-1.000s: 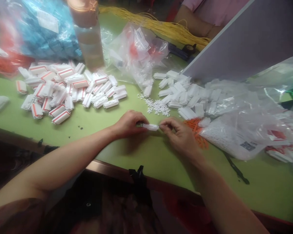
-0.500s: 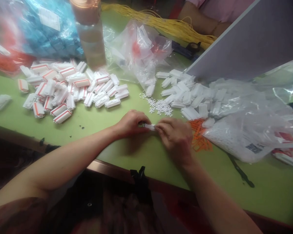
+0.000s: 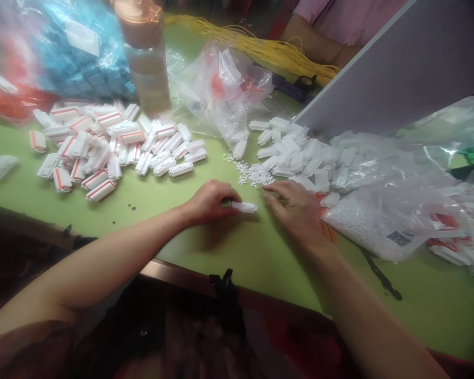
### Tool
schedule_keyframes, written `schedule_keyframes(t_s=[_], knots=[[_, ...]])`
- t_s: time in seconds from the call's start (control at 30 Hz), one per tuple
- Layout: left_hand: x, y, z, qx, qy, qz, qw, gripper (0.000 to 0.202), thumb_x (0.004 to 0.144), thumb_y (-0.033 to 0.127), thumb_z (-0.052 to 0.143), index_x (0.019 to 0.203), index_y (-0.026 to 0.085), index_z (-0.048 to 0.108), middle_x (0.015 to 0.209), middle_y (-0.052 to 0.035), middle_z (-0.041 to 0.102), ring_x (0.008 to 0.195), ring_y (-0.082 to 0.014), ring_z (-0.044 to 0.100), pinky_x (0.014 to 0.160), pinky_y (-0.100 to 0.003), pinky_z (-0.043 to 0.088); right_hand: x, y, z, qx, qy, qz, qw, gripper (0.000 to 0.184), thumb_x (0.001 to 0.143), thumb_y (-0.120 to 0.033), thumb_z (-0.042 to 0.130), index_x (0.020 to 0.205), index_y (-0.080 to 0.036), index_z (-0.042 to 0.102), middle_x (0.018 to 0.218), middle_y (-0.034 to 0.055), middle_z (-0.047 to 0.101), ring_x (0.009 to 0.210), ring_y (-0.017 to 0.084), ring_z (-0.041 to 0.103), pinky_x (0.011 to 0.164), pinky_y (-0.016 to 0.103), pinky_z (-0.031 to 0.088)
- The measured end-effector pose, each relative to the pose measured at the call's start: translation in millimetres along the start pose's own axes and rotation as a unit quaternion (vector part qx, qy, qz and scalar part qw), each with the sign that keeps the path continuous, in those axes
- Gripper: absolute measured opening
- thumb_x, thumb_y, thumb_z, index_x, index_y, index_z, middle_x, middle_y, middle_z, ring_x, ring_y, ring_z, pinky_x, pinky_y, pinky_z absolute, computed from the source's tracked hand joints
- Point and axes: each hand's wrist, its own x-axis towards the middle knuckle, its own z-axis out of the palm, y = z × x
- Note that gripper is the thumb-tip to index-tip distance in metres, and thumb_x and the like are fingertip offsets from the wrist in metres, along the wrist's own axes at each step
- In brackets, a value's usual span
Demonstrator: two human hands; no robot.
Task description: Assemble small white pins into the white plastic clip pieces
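Note:
My left hand is closed on one end of a small white plastic block, whose other end points right. The block's free end shows plainly, just above the table. My right hand is off the block, to its right. Its index finger and thumb reach toward the near edge of a scatter of tiny white pegs, slightly apart, with nothing visible between them. Beyond the pegs lies a pile of plain white plastic blocks. Orange strips lie partly hidden under my right hand.
Left sits a heap of white blocks with orange stripes. Behind it are a bottle and a bag of blue parts. Clear bags and a grey panel stand right. Another person's arm rests near yellow cords.
My right hand has let go of the block and moved up and right to the pegs, covering more of the orange strips. My left hand stays put with the block.

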Motion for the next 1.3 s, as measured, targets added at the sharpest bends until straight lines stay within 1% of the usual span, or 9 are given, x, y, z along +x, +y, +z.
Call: schedule_keyframes(t_s=[0.13, 0.23, 0.37, 0.47, 0.57, 0.73, 0.9, 1.13, 1.3], knots=[[-0.5, -0.4, 1.6, 0.001, 0.008, 0.0, 1.0, 0.015, 0.073, 0.026, 0.073, 0.085, 0.017, 0.074, 0.074, -0.0009, 0.07, 0.065, -0.0109, 0.06, 0.073, -0.025, 0.045, 16.4, 7.3, 16.2, -0.016, -0.009, 0.009, 1.0, 0.016, 0.086, -0.034, 0.058, 0.086, -0.024, 0.069, 0.091, 0.0052, 0.069, 0.087, 0.022, 0.06, 0.076, 0.037, 0.041], [-0.6, -0.7, 2.4, 0.002, 0.008, 0.003, 1.0, 0.015, 0.074, 0.026, 0.073, 0.085, 0.017, 0.074, 0.074, -0.0013, 0.07, 0.065, -0.0108, 0.06, 0.073, -0.025, 0.045, 20.3, 8.8, 21.6, -0.028, 0.001, 0.013, 1.0, 0.018, 0.087, -0.034, 0.055, 0.079, -0.022, 0.066, 0.087, 0.005, 0.068, 0.085, 0.022, 0.059, 0.075, 0.037, 0.04], [-0.2, -1.1, 1.8, 0.003, 0.001, 0.003, 1.0, 0.016, 0.075, 0.028, 0.072, 0.085, 0.016, 0.074, 0.074, -0.0018, 0.07, 0.066, -0.0114, 0.061, 0.071, -0.025, 0.045, 14.7, 4.7, 12.8, 0.029, -0.015, 0.012, 0.999, 0.02, 0.09, -0.036, 0.05, 0.08, -0.022, 0.06, 0.087, 0.0057, 0.065, 0.083, 0.02, 0.058, 0.074, 0.036, 0.042], [-0.2, -1.4, 1.3, -0.001, -0.001, 0.006, 1.0, 0.015, 0.076, 0.028, 0.071, 0.085, 0.017, 0.074, 0.074, -0.0014, 0.07, 0.066, -0.0113, 0.061, 0.072, -0.025, 0.045, 6.3, -6.0, 2.1, 0.096, -0.039, -0.018, 0.995, 0.021, 0.092, -0.039, 0.049, 0.083, -0.023, 0.058, 0.088, 0.0055, 0.063, 0.083, 0.019, 0.057, 0.074, 0.034, 0.044], [-0.3, -1.3, 1.0, -0.005, 0.0, 0.007, 1.0, 0.015, 0.075, 0.027, 0.071, 0.085, 0.017, 0.074, 0.074, -0.0014, 0.07, 0.067, -0.0114, 0.061, 0.072, -0.024, 0.046, -1.3, -18.1, -3.0, 0.112, -0.06, -0.044, 0.991, 0.022, 0.093, -0.041, 0.049, 0.082, -0.024, 0.058, 0.088, 0.006, 0.063, 0.087, 0.02, 0.058, 0.076, 0.035, 0.045], [-0.3, 0.0, 0.4, -0.005, 0.0, 0.002, 1.0, 0.015, 0.074, 0.027, 0.072, 0.084, 0.017, 0.074, 0.073, -0.0009, 0.07, 0.066, -0.0112, 0.061, 0.072, -0.024, 0.046, -7.8, -26.0, 2.2, 0.076, -0.06, -0.044, 0.994, 0.022, 0.094, -0.04, 0.048, 0.083, -0.024, 0.06, 0.092, 0.0064, 0.065, 0.091, 0.021, 0.059, 0.075, 0.036, 0.043], [-0.7, -0.3, 0.9, -0.01, 0.002, 0.003, 1.0, 0.015, 0.074, 0.027, 0.071, 0.085, 0.016, 0.074, 0.073, -0.0011, 0.07, 0.067, -0.0113, 0.062, 0.072, -0.024, 0.046, -9.9, -29.0, 4.2, -0.01, -0.024, -0.085, 0.996, 0.023, 0.094, -0.037, 0.049, 0.082, -0.023, 0.064, 0.088, 0.0051, 0.066, 0.084, 0.019, 0.057, 0.072, 0.035, 0.037], [-1.3, -2.7, 3.4, -0.011, 0.012, 0.01, 1.0, 0.015, 0.075, 0.029, 0.071, 0.084, 0.017, 0.074, 0.074, -0.0017, 0.07, 0.068, -0.0118, 0.063, 0.073, -0.024, 0.046, -13.8, -37.6, -1.0, -0.166, 0.014, -0.162, 0.973, 0.024, 0.095, -0.032, 0.047, 0.083, -0.026, 0.067, 0.085, 0.0023, 0.069, 0.076, 0.017, 0.052, 0.07, 0.036, 0.026], [-0.6, -1.0, 3.0, -0.017, 0.009, 0.009, 1.0, 0.015, 0.076, 0.029, 0.071, 0.082, 0.016, 0.074, 0.074, -0.0018, 0.071, 0.068, -0.0119, 0.063, 0.073, -0.024, 0.046, -29.4, -39.0, 0.6, -0.176, 0.032, -0.191, 0.965, 0.017, 0.092, -0.026, 0.054, 0.101, -0.026, 0.068, 0.092, 0.0031, 0.071, 0.081, 0.018, 0.056, 0.071, 0.037, 0.028]])
